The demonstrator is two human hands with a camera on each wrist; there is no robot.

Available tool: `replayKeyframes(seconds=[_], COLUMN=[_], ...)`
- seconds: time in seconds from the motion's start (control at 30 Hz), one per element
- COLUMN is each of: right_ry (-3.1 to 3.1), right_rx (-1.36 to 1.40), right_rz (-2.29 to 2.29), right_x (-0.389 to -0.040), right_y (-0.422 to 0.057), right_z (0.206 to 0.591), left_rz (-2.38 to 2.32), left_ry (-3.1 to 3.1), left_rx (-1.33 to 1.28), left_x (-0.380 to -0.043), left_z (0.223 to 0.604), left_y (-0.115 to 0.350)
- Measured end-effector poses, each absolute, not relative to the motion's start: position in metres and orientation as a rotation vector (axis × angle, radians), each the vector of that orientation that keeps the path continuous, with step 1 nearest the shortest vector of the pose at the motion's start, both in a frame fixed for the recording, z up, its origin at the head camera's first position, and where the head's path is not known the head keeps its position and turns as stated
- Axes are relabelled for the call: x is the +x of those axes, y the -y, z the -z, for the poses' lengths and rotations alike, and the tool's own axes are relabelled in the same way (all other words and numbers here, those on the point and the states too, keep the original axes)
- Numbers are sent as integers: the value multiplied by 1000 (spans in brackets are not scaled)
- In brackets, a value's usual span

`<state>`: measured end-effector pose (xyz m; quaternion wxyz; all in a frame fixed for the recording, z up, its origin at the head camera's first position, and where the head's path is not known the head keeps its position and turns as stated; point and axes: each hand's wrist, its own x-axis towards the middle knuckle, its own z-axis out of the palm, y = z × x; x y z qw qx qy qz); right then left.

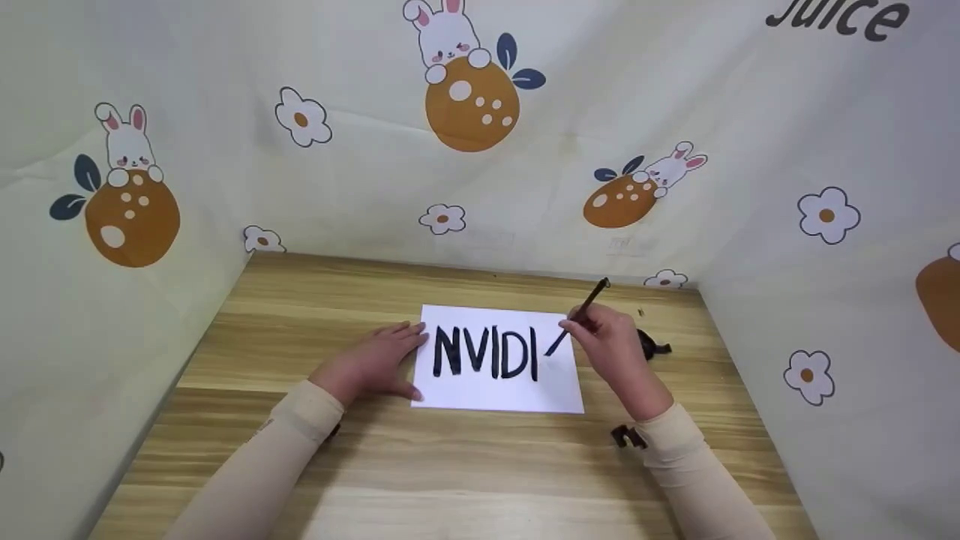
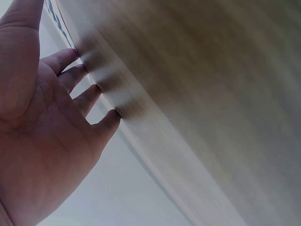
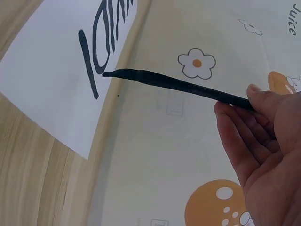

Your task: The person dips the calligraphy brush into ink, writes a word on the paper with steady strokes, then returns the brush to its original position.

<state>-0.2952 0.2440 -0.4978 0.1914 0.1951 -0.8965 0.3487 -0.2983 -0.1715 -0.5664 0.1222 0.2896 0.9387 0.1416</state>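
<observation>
A white sheet of paper lies on the wooden table, with the large black letters "NVIDI" across it. My left hand rests at the sheet's left edge, fingers spread and thumb by the lower left corner. In the left wrist view its fingers reach straight to the surface. Above the sheet's right side, my right hand pinches a black brush between thumb and fingers. The brush slants down, its dark tip just right of the last stroke in the head view.
Beyond my right hand sits a dark object, partly hidden by the hand. A small black piece shows beside the right cuff. Cloth walls printed with rabbits, oranges and flowers border the wooden table at the back and sides.
</observation>
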Motion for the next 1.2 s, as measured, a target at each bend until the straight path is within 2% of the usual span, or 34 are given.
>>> replayKeyframes(seconds=[0.43,1.2], right_ry=[2489,2493], right_rx=[597,630], right_rz=[-803,-760], right_x=[-310,-314], right_y=[-250,-247], right_z=[510,529], left_rz=[-418,-473], left_ry=[-2744,-2725], left_rx=[853,806], left_x=[-300,-297], left_z=[566,565], left_y=[172,171])
